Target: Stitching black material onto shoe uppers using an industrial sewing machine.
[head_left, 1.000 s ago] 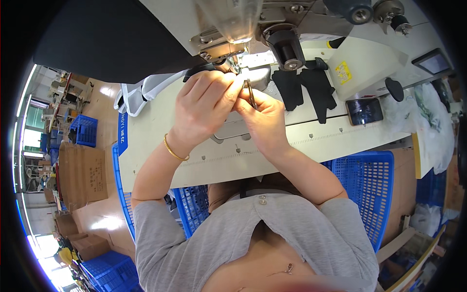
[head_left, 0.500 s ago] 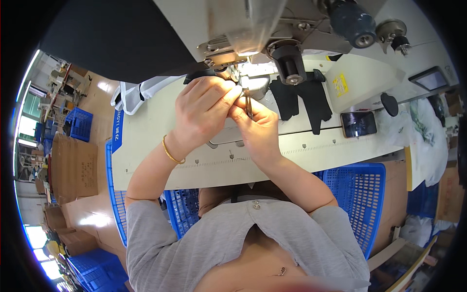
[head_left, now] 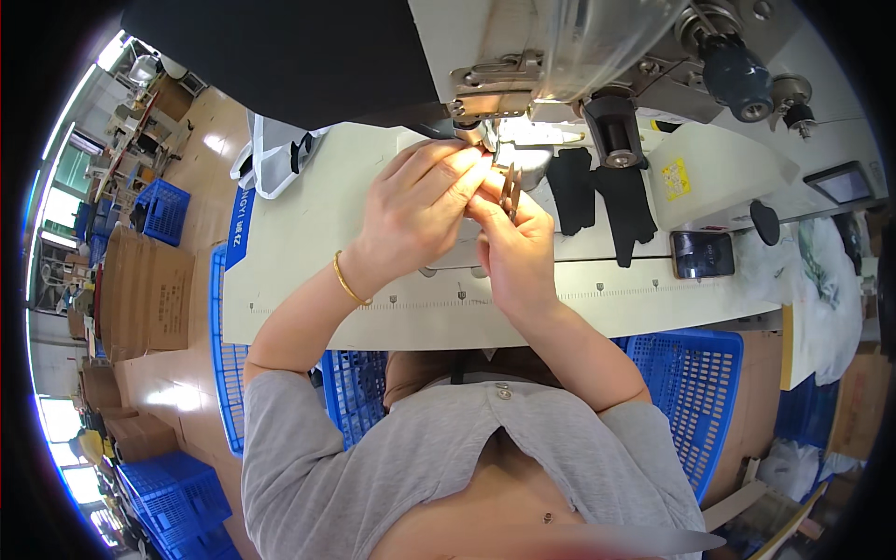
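Metal tool (head_left: 511, 191), dark and slim with two arms, perhaps tweezers or small snips, is grasped by the right grip (head_left: 518, 247), and its tips point away from the person, just beside the fingertips of the left grip (head_left: 420, 205). The left grip has its fingers bent and pinched together, but what is between them I cannot tell, because the fingers cover it. Both grips are close to the lit metal parts of the sewing machine (head_left: 490, 105), and this is, in my judgement, the main danger: if the machine would start unexpectedly, the nearest fingers could be hurt. Second danger comes from the tool itself; it is thin, so by a small slip of the right grip its tips could prick the left fingers or scratch the metal. These fingers also hide part of the view, which could cause a wrong aim. To the right of the right grip, black fabric pieces (head_left: 571, 191) lie on the worktop (head_left: 429, 322); a too wide swing of this grip could push them out of place.
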{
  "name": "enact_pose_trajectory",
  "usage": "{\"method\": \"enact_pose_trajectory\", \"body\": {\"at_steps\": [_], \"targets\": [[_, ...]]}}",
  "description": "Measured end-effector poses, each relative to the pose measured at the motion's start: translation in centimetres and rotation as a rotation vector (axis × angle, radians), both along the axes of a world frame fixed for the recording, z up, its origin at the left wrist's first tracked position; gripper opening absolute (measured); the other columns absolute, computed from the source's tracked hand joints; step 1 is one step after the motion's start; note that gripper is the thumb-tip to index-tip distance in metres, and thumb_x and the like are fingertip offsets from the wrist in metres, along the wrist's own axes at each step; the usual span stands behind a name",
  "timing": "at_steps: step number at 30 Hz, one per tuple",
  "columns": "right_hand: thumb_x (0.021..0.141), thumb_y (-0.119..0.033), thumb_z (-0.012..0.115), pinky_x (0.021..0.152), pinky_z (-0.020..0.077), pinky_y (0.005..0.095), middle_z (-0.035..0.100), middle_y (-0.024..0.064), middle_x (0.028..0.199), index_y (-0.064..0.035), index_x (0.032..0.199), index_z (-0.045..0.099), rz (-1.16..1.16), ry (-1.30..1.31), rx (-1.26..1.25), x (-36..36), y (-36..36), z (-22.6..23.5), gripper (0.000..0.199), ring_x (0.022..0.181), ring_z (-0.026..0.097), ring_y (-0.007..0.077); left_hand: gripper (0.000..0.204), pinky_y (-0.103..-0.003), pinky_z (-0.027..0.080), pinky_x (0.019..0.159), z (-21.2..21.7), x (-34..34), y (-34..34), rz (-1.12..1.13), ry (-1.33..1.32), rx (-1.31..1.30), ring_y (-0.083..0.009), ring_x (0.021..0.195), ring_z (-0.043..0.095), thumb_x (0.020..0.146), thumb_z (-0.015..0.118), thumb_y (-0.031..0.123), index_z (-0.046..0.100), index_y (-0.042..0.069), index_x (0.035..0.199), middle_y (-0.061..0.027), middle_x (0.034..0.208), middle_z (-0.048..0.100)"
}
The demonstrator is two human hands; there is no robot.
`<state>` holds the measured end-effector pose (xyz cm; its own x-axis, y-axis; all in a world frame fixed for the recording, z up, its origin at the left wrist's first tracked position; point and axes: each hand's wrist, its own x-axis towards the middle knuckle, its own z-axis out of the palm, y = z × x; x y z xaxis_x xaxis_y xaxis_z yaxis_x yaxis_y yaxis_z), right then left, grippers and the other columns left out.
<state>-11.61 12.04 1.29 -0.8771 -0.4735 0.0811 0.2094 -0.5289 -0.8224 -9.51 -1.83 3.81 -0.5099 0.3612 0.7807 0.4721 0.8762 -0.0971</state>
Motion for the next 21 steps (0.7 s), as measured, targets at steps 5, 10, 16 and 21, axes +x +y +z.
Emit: {"method": "enact_pose_trajectory", "body": {"at_steps": [5, 10, 16, 21], "targets": [[0.094, 0.002, 0.05, 0.094, 0.049, 0.0287, 0.063, 0.0092, 0.118, 0.0064, 0.126, 0.057, 0.034, -0.011, -0.006, 0.07, -0.06, 0.11, 0.033, 0.106, 0.059, 0.0128, 0.033, -0.037, 0.056, 0.08, -0.28, -0.33, -0.66, -0.002, 0.025, -0.024, -0.0261, 0.098, 0.065, 0.065, 0.066, 0.003, 0.069, -0.003, 0.097, -0.0105, 0.099, 0.067], [0.095, 0.002, 0.049, 0.095, 0.0484, 0.0294, 0.062, 0.0104, 0.12, 0.0072, 0.128, 0.055, 0.046, -0.006, -0.01, 0.11, -0.11, 0.34, 0.035, 0.108, 0.059, 0.0138, 0.031, -0.037, 0.056, 0.079, -0.29, -0.46, -0.67, 0.0, 0.027, -0.017, -0.0266, 0.098, 0.065, 0.065, 0.066, 0.003, 0.069, -0.003, 0.095, -0.011, 0.099, 0.067], [0.095, 0.002, 0.048, 0.096, 0.048, 0.0295, 0.062, 0.0107, 0.12, 0.0073, 0.129, 0.054, 0.053, -0.024, -0.007, 0.24, -0.05, 0.58, 0.035, 0.108, 0.059, 0.014, 0.032, -0.037, 0.056, 0.079, -0.28, -0.48, -0.68, -0.004, 0.017, -0.013, -0.0268, 0.097, 0.065, 0.065, 0.066, 0.002, 0.068, -0.003, 0.096, -0.0109, 0.1, 0.067], [0.094, 0.002, 0.048, 0.096, 0.0478, 0.0291, 0.062, 0.0109, 0.12, 0.0075, 0.129, 0.055, 0.052, -0.025, -0.012, 0.35, -0.14, 0.44, 0.036, 0.108, 0.059, 0.0139, 0.034, -0.037, 0.056, 0.078, -0.38, -0.49, -0.81, 0.001, 0.015, -0.016, -0.0268, 0.097, 0.065, 0.064, 0.066, 0.002, 0.068, -0.003, 0.097, -0.0108, 0.1, 0.066]]}}
